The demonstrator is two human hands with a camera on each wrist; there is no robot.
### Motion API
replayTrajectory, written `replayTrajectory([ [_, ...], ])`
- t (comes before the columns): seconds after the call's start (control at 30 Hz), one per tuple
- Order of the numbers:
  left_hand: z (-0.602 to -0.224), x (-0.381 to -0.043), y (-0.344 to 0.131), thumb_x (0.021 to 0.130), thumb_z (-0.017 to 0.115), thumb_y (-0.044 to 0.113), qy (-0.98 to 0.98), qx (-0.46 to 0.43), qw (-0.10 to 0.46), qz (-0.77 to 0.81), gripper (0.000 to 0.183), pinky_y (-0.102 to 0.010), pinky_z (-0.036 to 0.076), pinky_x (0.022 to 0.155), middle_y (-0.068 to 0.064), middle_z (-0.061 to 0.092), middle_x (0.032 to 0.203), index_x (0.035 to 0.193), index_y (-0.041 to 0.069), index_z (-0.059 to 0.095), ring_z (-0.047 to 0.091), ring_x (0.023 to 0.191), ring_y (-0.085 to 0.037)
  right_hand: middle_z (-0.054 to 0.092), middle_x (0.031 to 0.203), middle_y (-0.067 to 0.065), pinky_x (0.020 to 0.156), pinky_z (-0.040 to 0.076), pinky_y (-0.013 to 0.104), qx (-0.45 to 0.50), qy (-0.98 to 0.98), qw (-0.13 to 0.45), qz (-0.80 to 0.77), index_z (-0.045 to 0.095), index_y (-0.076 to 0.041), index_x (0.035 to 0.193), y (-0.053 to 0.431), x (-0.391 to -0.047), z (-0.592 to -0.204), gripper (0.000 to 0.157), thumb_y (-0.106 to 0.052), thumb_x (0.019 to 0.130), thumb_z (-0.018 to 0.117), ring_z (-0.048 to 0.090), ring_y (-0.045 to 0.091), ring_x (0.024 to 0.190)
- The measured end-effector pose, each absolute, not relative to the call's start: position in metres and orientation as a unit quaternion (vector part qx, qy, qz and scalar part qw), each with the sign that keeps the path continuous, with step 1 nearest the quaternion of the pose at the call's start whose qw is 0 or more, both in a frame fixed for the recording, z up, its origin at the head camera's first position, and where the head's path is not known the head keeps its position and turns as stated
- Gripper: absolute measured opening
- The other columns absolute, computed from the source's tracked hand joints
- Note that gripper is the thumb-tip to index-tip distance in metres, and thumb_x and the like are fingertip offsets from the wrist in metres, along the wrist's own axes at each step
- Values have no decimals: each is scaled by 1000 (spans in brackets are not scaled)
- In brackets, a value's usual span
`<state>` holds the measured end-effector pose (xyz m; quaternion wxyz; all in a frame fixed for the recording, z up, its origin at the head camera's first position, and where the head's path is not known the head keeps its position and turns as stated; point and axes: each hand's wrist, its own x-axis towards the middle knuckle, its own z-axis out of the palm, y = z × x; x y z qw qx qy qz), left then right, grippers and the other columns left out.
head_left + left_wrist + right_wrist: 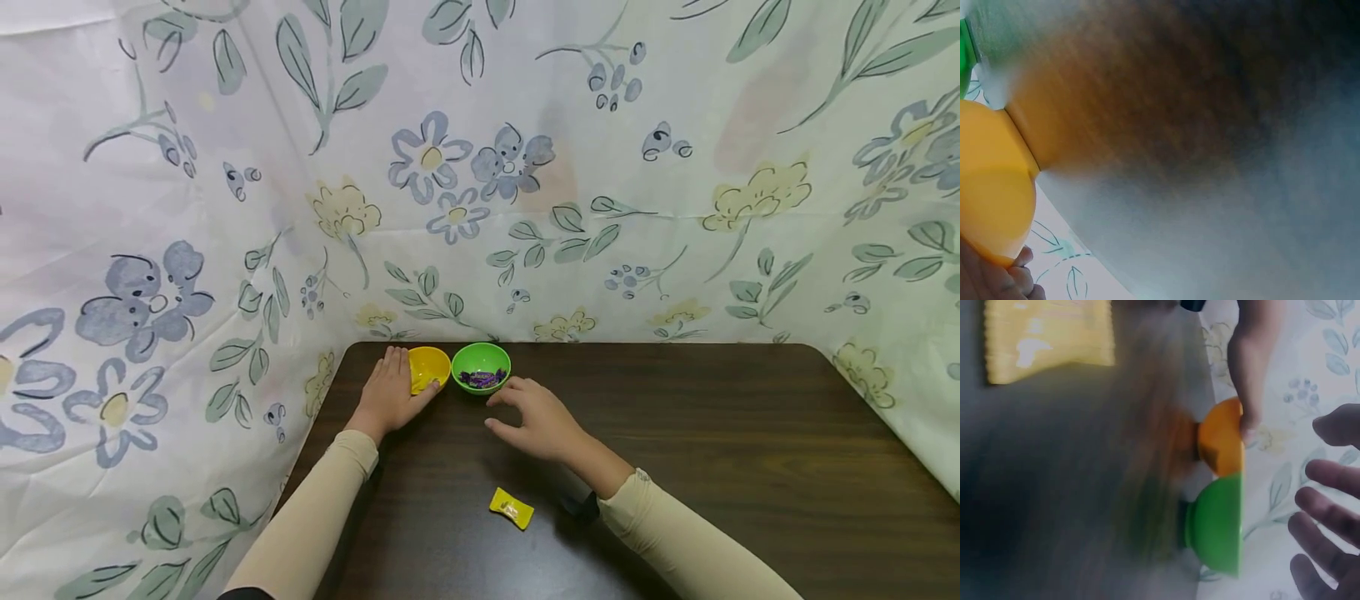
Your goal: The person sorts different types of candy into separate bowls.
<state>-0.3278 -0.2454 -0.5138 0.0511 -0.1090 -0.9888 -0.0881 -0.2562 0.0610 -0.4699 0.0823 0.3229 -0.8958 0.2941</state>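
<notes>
My left hand (390, 396) grips the yellow bowl (431, 367) at its left side, thumb over the near rim and fingers along the outside. In the left wrist view, fingertips show beside the bowl's orange-yellow wall (997, 181). Right beside it stands the green bowl (481, 357), with purple-wrapped candies (482, 379) in its bottom. My right hand (540, 421) hovers just right of the green bowl, its fingers spread and holding nothing. A yellow-wrapped candy (512, 508) lies on the table nearer to me, below the right hand.
Both bowls stand near the far left corner of the dark wooden table (712, 433). A floral cloth (600, 167) hangs behind the table and along its sides.
</notes>
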Motion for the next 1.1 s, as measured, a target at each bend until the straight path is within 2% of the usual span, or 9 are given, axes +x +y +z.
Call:
replayTrajectory([
  [0.23,-514,-326,-245,104,42,69,-988,-113,49,-93,102,-56,19,134,-31,27,171,163,-12,23,21,163,-46,71,109,-4,76,55,28,335,-893,53,295,78,-19,112,79,-231,-479,21,-34,97,78,63,14,91],
  [0.43,-513,-325,-247,103,44,69,-989,-111,49,-90,103,-56,19,134,-31,27,171,163,-13,23,21,163,-46,71,107,-6,80,57,31,336,-903,7,267,78,-18,114,88,-218,-482,27,-39,98,77,66,14,97],
  [0.6,-514,-327,-247,103,41,71,-989,-110,47,-89,104,-57,17,134,-31,26,172,163,-12,23,19,163,-46,71,106,-5,77,56,30,340,-906,-30,252,79,-17,114,93,-209,-484,28,-40,97,77,66,13,92],
  [0.9,-515,-329,-247,103,40,70,-990,-106,38,-89,103,-55,17,134,-29,24,173,164,-11,21,18,164,-45,70,105,-6,68,50,25,346,-904,-51,245,78,-17,117,103,-189,-490,34,-44,96,77,61,9,84],
  [1.1,-514,-328,-247,103,41,70,-989,-111,45,-89,104,-57,18,133,-31,25,172,164,-12,22,19,163,-47,68,103,-8,69,48,24,335,-912,-53,232,77,-18,119,108,-180,-495,39,-45,91,81,56,5,83],
])
